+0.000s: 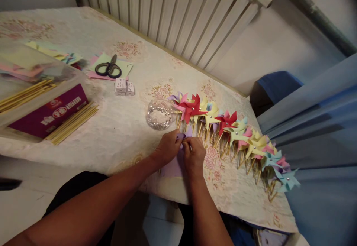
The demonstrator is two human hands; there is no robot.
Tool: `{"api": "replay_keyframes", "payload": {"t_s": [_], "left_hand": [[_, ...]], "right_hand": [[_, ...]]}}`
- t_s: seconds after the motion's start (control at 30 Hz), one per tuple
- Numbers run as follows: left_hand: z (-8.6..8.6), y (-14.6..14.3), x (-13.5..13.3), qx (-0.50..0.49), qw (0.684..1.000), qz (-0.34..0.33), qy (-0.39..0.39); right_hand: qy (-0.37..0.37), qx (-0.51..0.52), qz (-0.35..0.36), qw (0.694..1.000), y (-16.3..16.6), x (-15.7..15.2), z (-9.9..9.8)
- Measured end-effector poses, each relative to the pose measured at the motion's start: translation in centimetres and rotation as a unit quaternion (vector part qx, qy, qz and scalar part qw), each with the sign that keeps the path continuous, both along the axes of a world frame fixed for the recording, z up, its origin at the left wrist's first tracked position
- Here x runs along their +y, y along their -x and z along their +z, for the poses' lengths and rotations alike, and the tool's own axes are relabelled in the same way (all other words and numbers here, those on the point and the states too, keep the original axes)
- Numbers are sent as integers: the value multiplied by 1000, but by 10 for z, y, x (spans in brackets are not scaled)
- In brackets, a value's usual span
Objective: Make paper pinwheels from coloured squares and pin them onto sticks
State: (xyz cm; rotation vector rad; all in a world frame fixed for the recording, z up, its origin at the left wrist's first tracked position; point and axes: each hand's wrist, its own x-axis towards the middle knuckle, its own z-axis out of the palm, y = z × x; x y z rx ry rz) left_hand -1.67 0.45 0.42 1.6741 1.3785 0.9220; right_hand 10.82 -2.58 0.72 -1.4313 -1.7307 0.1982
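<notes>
Both my hands meet at the table's near edge over a pale purple paper square (173, 167). My left hand (167, 150) pinches the paper's upper part, fingers closed. My right hand (194, 155) is closed on the same paper from the right. Just beyond my hands lies a long row of finished paper pinwheels (231, 130) on wooden sticks, in red, yellow, pink, green and blue, running to the right along the table.
A clear round dish of silver pins (160, 117) sits left of the pinwheels. Farther back are small white boxes (124, 87), black scissors (109, 68) on coloured paper, wooden sticks (73, 124), and a clear bin (33, 90) with a purple box. A radiator (178, 15) stands behind the flowered tablecloth (117, 127).
</notes>
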Motion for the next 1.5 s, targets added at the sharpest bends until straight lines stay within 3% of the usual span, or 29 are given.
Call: {"api": "replay_keyframes", "payload": {"t_s": [0.17,0.4,0.6,0.83,1.03,1.27,1.43,1.5], "left_hand": [[2,1,-1,7,1000,-4,3],[2,1,0,9,1000,0,5],[3,1,0,10,1000,-2,5],[4,1,-1,5,1000,1,10],[3,1,0,18,1000,1,11],[5,1,0,13,1000,0,16],[4,1,0,21,1000,0,10],[3,1,-1,23,1000,1,7]], "right_hand": [[98,118,-45,987,2,0,-4],[-10,-18,6,1000,-1,1,-2],[84,104,-38,990,1,0,-5],[-6,-8,-7,1000,1,1,-2],[93,112,-38,989,1,1,-6],[-5,-23,2,1000,-1,1,-3],[91,109,-36,989,1,2,-6],[103,117,-43,987,1,1,-6]]}}
